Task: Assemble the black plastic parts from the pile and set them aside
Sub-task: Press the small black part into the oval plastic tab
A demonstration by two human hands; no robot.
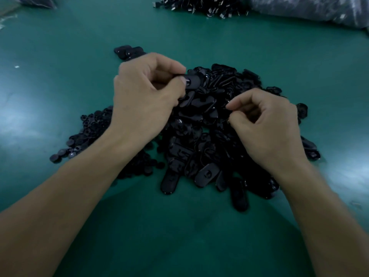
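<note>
A big pile of black plastic parts (201, 140), mostly flat oval plates, lies on the green table (179, 236). To its left sits a lower heap of small round black caps (87, 134). My left hand (145, 94) hovers over the pile's upper left and pinches one oval black plate (192, 81) between thumb and fingers. Over the pile's right side, my right hand (265, 124) has its fingertips pinched together; something small and thin may be in them, but it is too dark to tell. A few black parts (127, 52) lie apart behind my left hand.
Another heap of black and metal parts (199, 5) lies at the table's far edge. A clear plastic bag (311, 9) fills the far right corner, and a second bag (38, 1) shows at the far left.
</note>
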